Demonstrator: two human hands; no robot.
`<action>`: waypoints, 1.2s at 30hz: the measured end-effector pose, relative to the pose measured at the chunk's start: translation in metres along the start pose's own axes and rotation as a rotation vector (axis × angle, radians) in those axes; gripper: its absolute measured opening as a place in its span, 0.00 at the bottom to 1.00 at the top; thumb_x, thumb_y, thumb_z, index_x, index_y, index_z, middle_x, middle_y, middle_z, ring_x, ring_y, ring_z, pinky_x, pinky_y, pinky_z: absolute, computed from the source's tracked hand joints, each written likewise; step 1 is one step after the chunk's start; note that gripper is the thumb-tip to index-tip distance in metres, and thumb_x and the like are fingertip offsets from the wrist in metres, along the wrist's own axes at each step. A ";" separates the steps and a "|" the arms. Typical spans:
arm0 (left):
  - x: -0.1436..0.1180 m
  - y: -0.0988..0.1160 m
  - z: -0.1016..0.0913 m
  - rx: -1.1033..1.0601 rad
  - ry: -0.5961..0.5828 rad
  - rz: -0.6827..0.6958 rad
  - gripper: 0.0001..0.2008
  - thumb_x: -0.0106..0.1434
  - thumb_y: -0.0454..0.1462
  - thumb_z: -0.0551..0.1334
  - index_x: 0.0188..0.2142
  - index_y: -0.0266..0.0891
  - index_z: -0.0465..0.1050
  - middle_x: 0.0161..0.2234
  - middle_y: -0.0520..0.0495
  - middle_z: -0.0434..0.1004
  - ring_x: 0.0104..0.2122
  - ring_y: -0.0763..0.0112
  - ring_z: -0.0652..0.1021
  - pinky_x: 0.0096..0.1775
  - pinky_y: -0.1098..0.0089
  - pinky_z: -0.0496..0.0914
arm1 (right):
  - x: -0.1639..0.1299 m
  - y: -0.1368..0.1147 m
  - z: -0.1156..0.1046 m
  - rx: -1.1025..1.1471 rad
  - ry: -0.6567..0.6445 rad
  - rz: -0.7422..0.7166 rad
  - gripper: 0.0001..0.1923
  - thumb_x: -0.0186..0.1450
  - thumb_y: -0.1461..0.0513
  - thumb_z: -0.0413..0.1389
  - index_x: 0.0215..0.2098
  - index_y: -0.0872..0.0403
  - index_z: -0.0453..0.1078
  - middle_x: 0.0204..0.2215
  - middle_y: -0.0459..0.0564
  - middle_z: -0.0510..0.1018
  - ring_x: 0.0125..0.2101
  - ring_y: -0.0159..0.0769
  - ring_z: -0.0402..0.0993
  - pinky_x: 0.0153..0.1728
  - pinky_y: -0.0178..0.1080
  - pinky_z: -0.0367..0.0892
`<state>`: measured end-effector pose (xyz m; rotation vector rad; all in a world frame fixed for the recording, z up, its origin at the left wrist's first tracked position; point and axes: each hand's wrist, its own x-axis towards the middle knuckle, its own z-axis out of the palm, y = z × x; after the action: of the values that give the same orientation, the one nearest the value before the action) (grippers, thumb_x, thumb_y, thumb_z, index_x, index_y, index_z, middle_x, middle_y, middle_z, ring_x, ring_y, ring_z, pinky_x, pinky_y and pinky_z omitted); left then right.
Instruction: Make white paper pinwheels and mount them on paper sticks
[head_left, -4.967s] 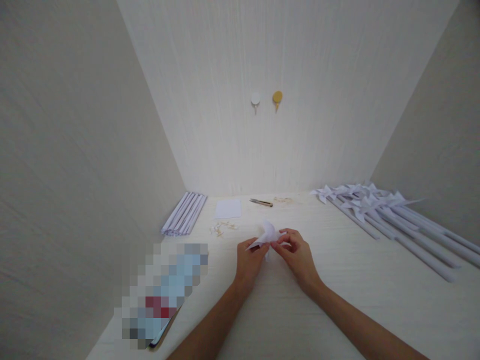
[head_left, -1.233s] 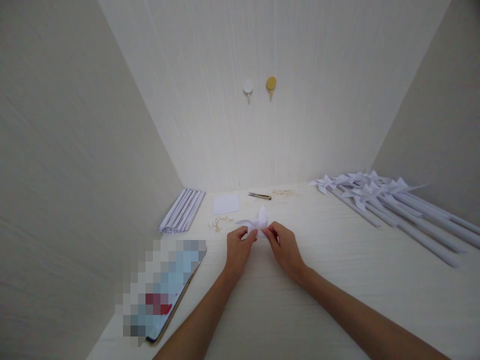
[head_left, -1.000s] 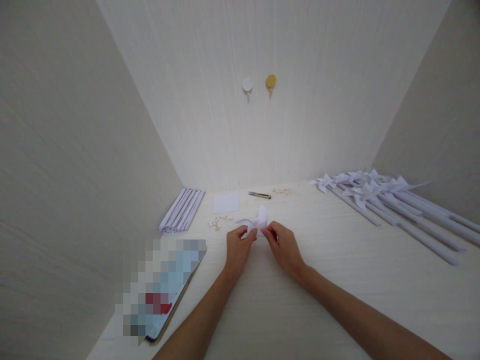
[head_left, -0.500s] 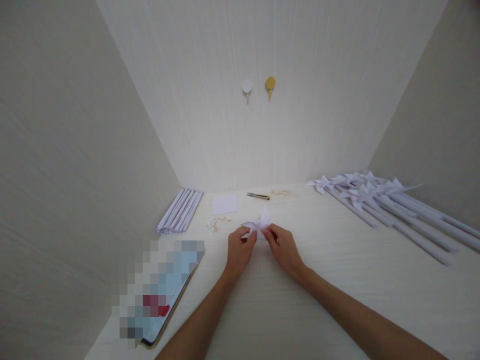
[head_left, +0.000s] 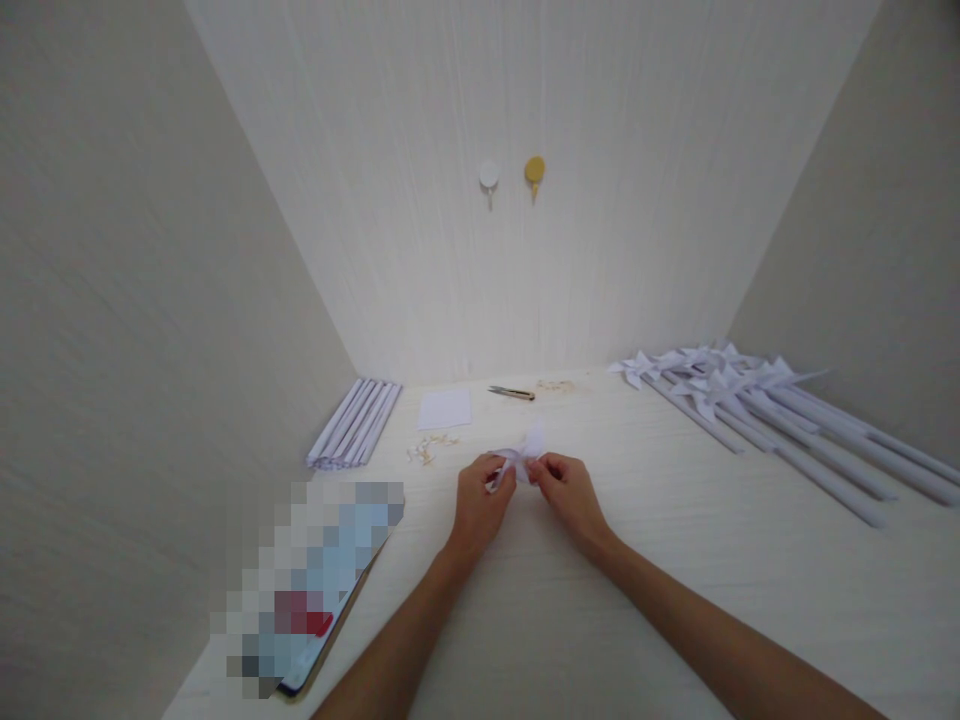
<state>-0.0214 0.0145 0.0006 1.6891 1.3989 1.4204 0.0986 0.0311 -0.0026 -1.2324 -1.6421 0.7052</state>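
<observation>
Between the two hands, just above the table (head_left: 675, 560), sits a small white folded paper piece (head_left: 519, 457), pinched from both sides. The left hand (head_left: 482, 497) grips its left edge with thumb and fingertips drawn together; the right hand (head_left: 568, 491) does the same on its right edge, fingers curled in toward the middle. The paper lies ahead of both hands, at the fingertips, with one pointed flap standing up and away toward the far wall. Neither hand is clearly nearer: the piece is centred in the gap, and the two thumbs nearly meet beneath it. Its folds are too small and pale to make out further.

Farther back on the table, well apart from the hands, lie a flat white sheet (head_left: 445, 408), small scissors (head_left: 511, 392) and a scatter of tiny tan pins (head_left: 429, 451) just left of the hands' reach. A bundle of rolled paper sticks (head_left: 352, 436) lies along the left wall, long axes running away from the person. To the right a row of finished pinwheels (head_left: 750, 400) lies with heads toward the back wall and sticks trailing toward the near right. A phone (head_left: 315, 590), blurred out, rests at the near left.
</observation>
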 end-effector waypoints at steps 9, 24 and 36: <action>0.000 0.002 0.000 -0.070 -0.010 -0.074 0.06 0.49 0.35 0.55 0.21 0.36 0.70 0.23 0.51 0.70 0.27 0.73 0.70 0.29 0.74 0.66 | -0.004 -0.001 -0.003 -0.296 0.097 -0.263 0.14 0.56 0.61 0.49 0.14 0.55 0.60 0.12 0.44 0.64 0.15 0.28 0.57 0.18 0.32 0.52; -0.002 0.004 0.001 -0.037 -0.002 -0.061 0.07 0.50 0.34 0.55 0.19 0.36 0.69 0.21 0.51 0.69 0.25 0.74 0.69 0.26 0.76 0.63 | -0.006 -0.002 -0.001 -0.185 0.081 -0.095 0.15 0.56 0.59 0.48 0.13 0.56 0.60 0.10 0.44 0.64 0.13 0.28 0.58 0.17 0.31 0.51; -0.002 0.001 0.000 0.027 -0.001 -0.026 0.08 0.52 0.34 0.54 0.20 0.35 0.69 0.22 0.51 0.68 0.25 0.75 0.68 0.27 0.75 0.64 | -0.003 -0.005 0.003 -0.108 0.036 -0.026 0.15 0.56 0.59 0.47 0.13 0.55 0.58 0.10 0.43 0.62 0.13 0.28 0.57 0.16 0.31 0.51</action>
<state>-0.0209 0.0123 0.0011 1.6815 1.4405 1.3925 0.0943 0.0270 -0.0009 -1.2903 -1.6821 0.5818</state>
